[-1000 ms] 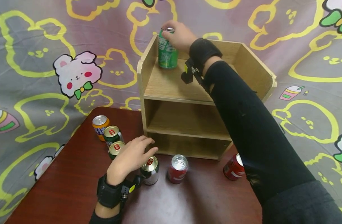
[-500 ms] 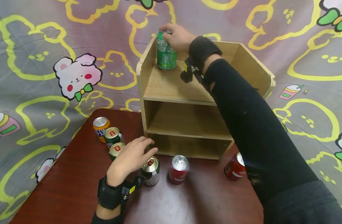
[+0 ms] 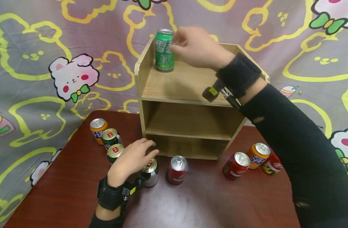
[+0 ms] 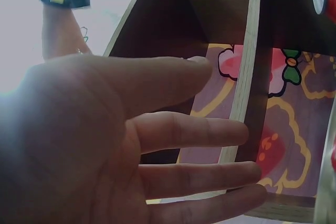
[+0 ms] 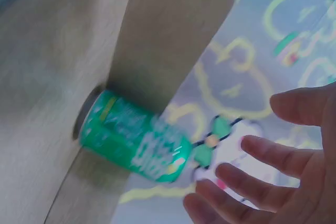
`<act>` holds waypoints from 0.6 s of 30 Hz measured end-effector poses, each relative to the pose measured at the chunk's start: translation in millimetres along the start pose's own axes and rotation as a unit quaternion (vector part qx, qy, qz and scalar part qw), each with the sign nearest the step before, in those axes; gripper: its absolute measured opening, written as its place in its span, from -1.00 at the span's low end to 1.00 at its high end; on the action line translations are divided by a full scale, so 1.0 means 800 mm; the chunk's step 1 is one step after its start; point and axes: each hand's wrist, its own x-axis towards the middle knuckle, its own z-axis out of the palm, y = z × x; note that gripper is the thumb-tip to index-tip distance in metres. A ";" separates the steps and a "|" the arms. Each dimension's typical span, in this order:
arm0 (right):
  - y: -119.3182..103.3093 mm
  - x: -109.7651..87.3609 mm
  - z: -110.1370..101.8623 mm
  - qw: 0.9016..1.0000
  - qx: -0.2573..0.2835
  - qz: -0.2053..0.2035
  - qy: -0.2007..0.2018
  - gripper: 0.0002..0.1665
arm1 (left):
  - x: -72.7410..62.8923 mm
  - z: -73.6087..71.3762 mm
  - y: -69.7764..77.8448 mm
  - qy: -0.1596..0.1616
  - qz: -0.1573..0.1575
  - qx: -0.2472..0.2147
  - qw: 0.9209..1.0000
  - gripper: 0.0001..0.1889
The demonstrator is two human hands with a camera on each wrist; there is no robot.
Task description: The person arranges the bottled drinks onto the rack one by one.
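A green soda can (image 3: 164, 50) stands upright on the top board of a small wooden shelf (image 3: 185, 101), close to its left side panel. My right hand (image 3: 201, 47) is just right of the can; in the right wrist view a gap shows between the can (image 5: 137, 137) and the loosely spread fingers (image 5: 262, 184). Nothing is in that hand. Low over the table, my left hand (image 3: 132, 160) hovers with relaxed fingers, partly covering a dark can with a gold lid (image 3: 150, 174). The left wrist view shows its palm holding nothing and its fingers extended.
On the left of the table (image 3: 62, 186) stand an orange can (image 3: 98, 129) and two green gold-lidded cans (image 3: 110, 136). A red can (image 3: 177, 171) is before the shelf. Right of it stand another red can (image 3: 236, 166), an orange can (image 3: 258, 155) and a red-yellow can (image 3: 272, 164).
My right hand has let go of the green can and moved right, off its top. The can stays on the shelf. The left hand has stayed in place.
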 end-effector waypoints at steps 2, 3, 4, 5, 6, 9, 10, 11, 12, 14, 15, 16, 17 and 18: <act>-0.002 -0.027 0.000 0.999 0.001 -0.033 0.023 -0.55 | 0.000 0.002 0.000 0.000 0.003 0.000 1.000 -0.59; -0.003 -0.041 0.000 0.998 0.002 -0.048 0.034 -0.58 | 0.001 0.002 -0.001 -0.001 0.003 0.000 1.000 -0.59; -0.003 -0.053 0.000 0.997 0.009 -0.059 0.045 -0.61 | 0.001 0.003 -0.001 -0.001 0.002 0.000 1.000 -0.59; -0.001 -0.066 0.002 0.996 0.016 -0.069 0.055 -0.63 | 0.001 0.003 -0.002 -0.001 0.001 -0.001 1.000 -0.58; 0.001 -0.078 0.004 0.995 0.026 -0.077 0.062 -0.65 | 0.001 0.003 -0.002 -0.001 0.000 -0.002 1.000 -0.58; 0.014 -0.111 0.016 0.991 0.051 -0.098 0.072 -0.71 | 0.000 0.002 -0.003 -0.005 -0.005 -0.005 1.000 -0.57; 0.021 -0.121 0.022 0.990 0.059 -0.105 0.074 -0.73 | 0.000 0.002 -0.003 -0.006 -0.006 -0.006 1.000 -0.57; 0.027 -0.131 0.029 0.989 0.067 -0.110 0.074 -0.76 | 0.000 0.002 -0.004 -0.006 -0.006 -0.005 1.000 -0.57; 0.035 -0.141 0.036 0.987 0.072 -0.120 0.075 -0.78 | 0.000 0.002 -0.004 -0.007 -0.006 -0.004 1.000 -0.57; 0.049 -0.162 0.049 0.985 0.074 -0.138 0.078 -0.83 | 0.000 0.003 -0.004 -0.008 -0.005 -0.003 1.000 -0.57; 0.056 -0.172 0.056 0.983 0.074 -0.145 0.081 -0.84 | 0.001 0.003 -0.004 -0.008 -0.002 -0.002 1.000 -0.57; 0.062 -0.182 0.063 0.983 0.071 -0.149 0.084 -0.84 | 0.001 0.004 -0.003 -0.009 -0.001 -0.001 1.000 -0.57; 0.068 -0.191 0.069 0.982 0.069 -0.152 0.086 -0.84 | 0.002 0.004 -0.003 -0.009 -0.001 -0.001 1.000 -0.57; 0.073 -0.200 0.075 0.982 0.068 -0.154 0.087 -0.82 | 0.002 0.004 -0.002 -0.010 0.000 -0.002 1.000 -0.57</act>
